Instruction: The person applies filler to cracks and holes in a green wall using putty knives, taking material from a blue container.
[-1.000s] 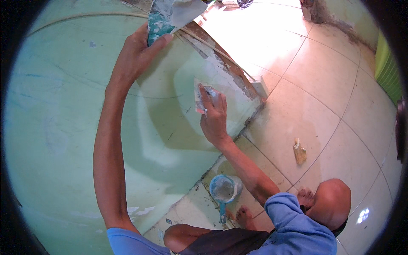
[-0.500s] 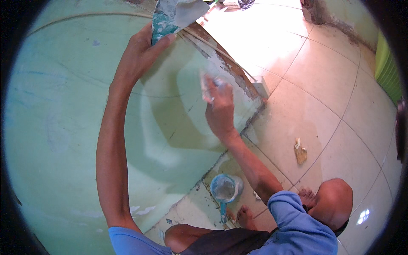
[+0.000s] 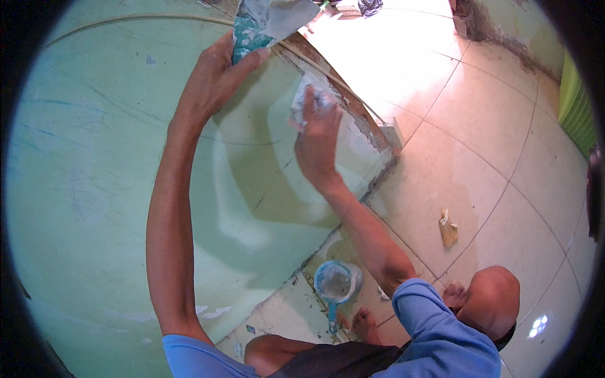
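My left hand grips a teal, putty-smeared board at the top of the view. My right hand is closed on a small flat putty scraper, slightly blurred, against the light green wall near its edge. That edge is patched with white and exposed brown. A thin beige cable crosses the wall. A blue long-handled dipper with pale contents stands on the floor below my right forearm.
Tan scrap lies on the tiled floor. A small white box is by the wall corner. A bright opening is at the top, a stained wall and green plastic object at the right. My bare feet are below.
My right hand has moved upward with the scraper along the wall's patched edge. My left hand and its board have shifted slightly to the right.
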The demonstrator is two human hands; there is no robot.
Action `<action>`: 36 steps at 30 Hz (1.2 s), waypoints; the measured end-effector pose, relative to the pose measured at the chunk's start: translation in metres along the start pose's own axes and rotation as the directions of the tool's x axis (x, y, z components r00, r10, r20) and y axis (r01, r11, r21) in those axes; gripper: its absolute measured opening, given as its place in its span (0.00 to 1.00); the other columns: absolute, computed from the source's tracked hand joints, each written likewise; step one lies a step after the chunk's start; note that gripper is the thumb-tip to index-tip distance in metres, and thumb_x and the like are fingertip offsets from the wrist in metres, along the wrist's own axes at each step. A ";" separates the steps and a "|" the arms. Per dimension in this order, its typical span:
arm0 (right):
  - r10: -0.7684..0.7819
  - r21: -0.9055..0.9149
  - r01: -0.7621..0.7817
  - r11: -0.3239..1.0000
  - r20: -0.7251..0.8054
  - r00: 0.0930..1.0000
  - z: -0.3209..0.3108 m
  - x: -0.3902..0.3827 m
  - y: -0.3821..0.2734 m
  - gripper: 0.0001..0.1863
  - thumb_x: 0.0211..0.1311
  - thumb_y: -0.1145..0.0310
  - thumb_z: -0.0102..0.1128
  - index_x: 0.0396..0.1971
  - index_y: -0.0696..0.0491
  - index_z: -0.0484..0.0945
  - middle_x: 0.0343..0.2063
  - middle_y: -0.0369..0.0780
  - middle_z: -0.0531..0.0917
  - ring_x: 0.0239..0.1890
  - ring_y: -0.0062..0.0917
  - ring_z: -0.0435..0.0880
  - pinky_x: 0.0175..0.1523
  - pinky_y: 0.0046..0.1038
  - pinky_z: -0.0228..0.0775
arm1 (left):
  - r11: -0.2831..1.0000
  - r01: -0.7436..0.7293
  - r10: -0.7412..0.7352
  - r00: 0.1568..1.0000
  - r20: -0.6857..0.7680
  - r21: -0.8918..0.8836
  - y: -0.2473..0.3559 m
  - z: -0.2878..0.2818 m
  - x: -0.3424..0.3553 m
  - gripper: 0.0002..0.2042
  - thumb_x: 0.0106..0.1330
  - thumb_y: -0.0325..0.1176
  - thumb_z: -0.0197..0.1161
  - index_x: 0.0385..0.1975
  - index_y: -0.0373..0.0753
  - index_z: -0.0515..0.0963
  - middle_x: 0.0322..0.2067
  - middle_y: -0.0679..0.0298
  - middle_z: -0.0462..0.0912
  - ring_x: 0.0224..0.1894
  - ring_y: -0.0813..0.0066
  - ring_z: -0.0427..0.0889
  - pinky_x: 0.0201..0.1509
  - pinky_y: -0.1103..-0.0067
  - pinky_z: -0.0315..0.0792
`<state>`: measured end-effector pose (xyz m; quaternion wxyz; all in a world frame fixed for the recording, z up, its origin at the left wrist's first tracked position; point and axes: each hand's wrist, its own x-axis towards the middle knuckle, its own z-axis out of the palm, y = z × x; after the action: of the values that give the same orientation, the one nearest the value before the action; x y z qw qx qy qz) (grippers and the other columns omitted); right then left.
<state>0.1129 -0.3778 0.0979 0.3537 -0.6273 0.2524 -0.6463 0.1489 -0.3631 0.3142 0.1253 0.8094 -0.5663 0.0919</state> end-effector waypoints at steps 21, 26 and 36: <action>0.166 0.568 -0.314 0.760 0.297 0.940 -0.090 -0.012 -0.002 0.22 0.63 0.70 0.53 0.59 0.53 0.70 0.48 0.43 0.75 0.52 0.31 0.73 0.56 0.31 0.65 | 0.999 -0.017 0.020 0.997 0.076 -0.040 0.005 -0.004 -0.002 0.21 0.64 0.41 0.59 0.52 0.35 0.71 0.40 0.63 0.80 0.41 0.77 0.75 0.49 0.77 0.70; 0.006 0.491 -0.008 0.871 0.005 1.000 -0.129 0.072 -0.004 0.23 0.58 0.75 0.58 0.54 0.44 0.76 0.46 0.41 0.77 0.49 0.33 0.74 0.54 0.33 0.65 | 0.980 0.099 -0.074 0.986 0.149 -0.171 0.012 0.003 -0.009 0.20 0.66 0.40 0.56 0.53 0.35 0.70 0.42 0.62 0.80 0.41 0.77 0.75 0.50 0.77 0.70; -0.460 -0.092 0.460 0.883 0.016 0.888 -0.109 0.136 0.001 0.30 0.44 0.79 0.65 0.50 0.37 0.79 0.45 0.31 0.81 0.48 0.28 0.72 0.50 0.31 0.59 | 0.987 0.077 -0.049 0.980 0.192 -0.140 0.028 -0.010 -0.010 0.19 0.67 0.41 0.55 0.51 0.34 0.71 0.42 0.61 0.80 0.41 0.75 0.75 0.48 0.76 0.70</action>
<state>0.0107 -0.4963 0.1733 0.1602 -0.6831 0.1274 -0.7010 0.1186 -0.3604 0.3233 0.1336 0.8206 -0.5549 -0.0306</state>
